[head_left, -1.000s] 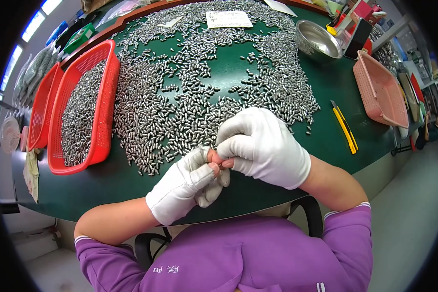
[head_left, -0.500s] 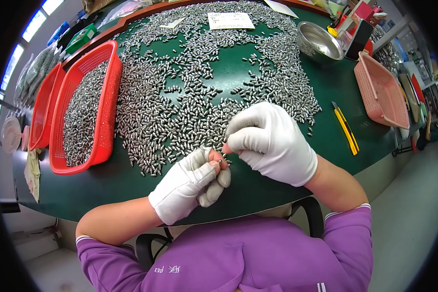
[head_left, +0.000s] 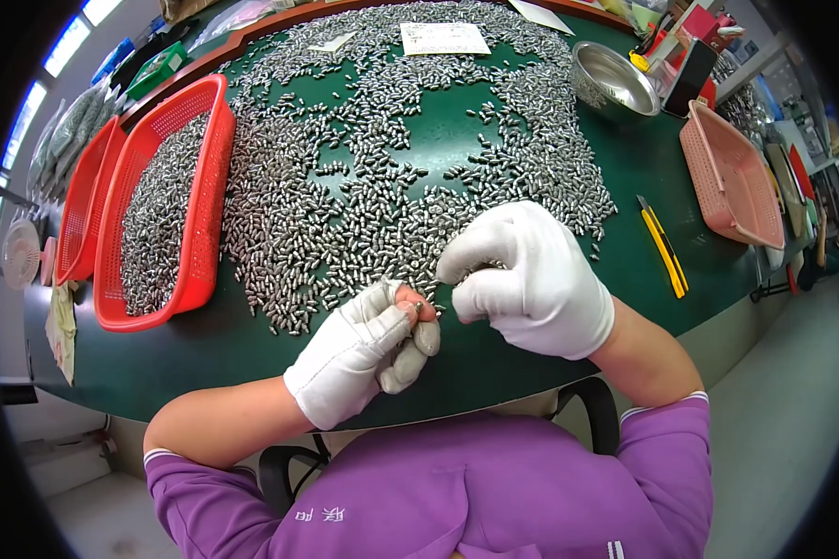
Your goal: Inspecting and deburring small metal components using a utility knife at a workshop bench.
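Note:
My left hand (head_left: 359, 349) wears a white glove that leaves the thumb and forefinger tips bare. Those tips pinch a small shiny metal part (head_left: 419, 308) in front of the heap, while the other fingers curl under. Just to the right, my right hand (head_left: 531, 284), also white-gloved, is curled closed with its palm side mostly hidden. Bits of metal show in the gap between its thumb and forefinger; whether it holds them or they lie behind, I cannot tell. Beyond both hands, a wide spread of small silver metal parts (head_left: 373, 219) covers much of the green table (head_left: 447, 121).
At left, a red basket (head_left: 216, 186) holds more such parts, with another red basket (head_left: 89, 205) beside it. A metal bowl (head_left: 615, 79), a yellow utility knife (head_left: 664, 252) and a pink basket (head_left: 732, 177) stand or lie at right. White paper (head_left: 445, 39) rests on the far parts.
My right hand has drawn slightly away from my left fingertips, to the right, and a gap has opened between its thumb and forefinger. My left hand stays almost in place.

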The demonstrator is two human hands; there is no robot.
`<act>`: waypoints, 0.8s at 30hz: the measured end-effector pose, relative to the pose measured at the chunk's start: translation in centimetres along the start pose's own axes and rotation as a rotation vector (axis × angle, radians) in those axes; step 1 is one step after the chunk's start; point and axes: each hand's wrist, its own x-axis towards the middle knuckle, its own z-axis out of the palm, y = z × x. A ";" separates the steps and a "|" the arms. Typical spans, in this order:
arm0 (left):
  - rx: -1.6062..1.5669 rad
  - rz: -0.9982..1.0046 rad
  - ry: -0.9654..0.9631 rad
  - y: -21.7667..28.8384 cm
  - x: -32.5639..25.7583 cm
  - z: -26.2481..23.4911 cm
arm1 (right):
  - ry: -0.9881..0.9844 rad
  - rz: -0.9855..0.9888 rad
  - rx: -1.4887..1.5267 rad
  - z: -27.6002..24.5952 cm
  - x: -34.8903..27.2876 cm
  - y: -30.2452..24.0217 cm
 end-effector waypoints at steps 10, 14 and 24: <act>0.013 -0.016 0.038 0.3 0.0 0.5 | 0.009 0.041 -0.099 -0.4 -0.2 -0.1; 0.013 0.012 -0.012 0.0 0.1 0.1 | 0.201 0.151 -0.162 -0.2 -0.1 0.3; 0.000 0.052 -0.071 0.1 -0.1 0.2 | -0.079 0.189 -0.285 0.8 -0.4 0.1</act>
